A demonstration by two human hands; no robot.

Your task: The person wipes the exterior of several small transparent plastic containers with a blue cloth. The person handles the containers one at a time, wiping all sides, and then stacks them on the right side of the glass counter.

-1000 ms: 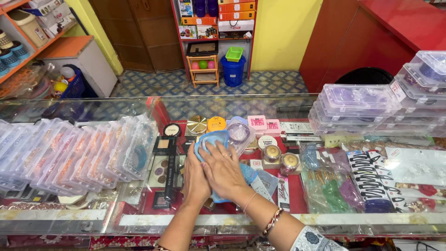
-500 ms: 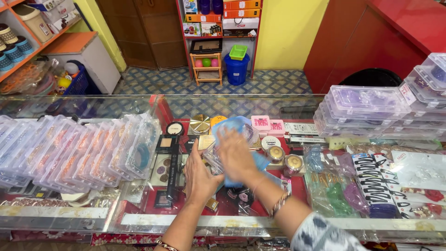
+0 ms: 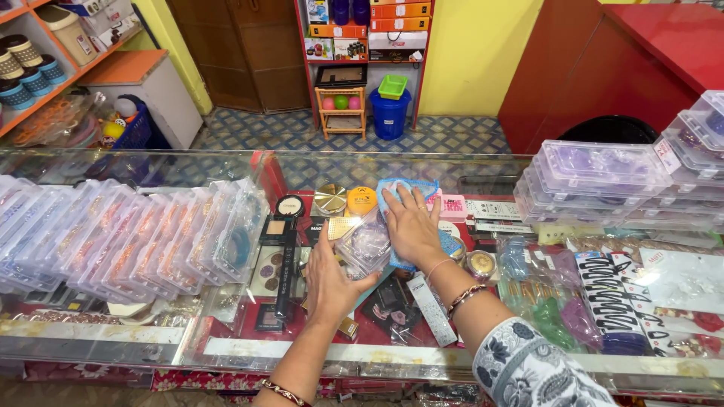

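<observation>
Pressing: right hand (image 3: pixel 411 226) flat, fingers spread open, palm down on a blue cloth (image 3: pixel 403 197) lying on the glass counter top (image 3: pixel 151 335).
Left hand (image 3: pixel 332 280): curled around the near edge of a small clear plastic box (image 3: pixel 364 245), fingers gripping it, thumb toward the right.
Clear box position: on the glass, just left of the right hand, touching the cloth's left side.
Cloth position: middle of the counter, mostly hidden beneath the right palm, far edge and lower right corner showing.
Wrists: bangles on both; patterned white and dark sleeve (image 3: pixel 539 369) on the right forearm.
Left of the hands: row of clear flat packets (image 3: pixel 128 234) leaning against each other on the glass.
Right side: stacks of clear lidded boxes (image 3: pixel 603 177) holding purple items, well apart from the hands.
Under the glass: compacts, round gold tins (image 3: pixel 330 200), pink cards and hair accessories on a red lining.
Beyond the counter: patterned tile floor, blue bucket (image 3: pixel 390 113) with a green basket on top, small wooden rack beside it.
</observation>
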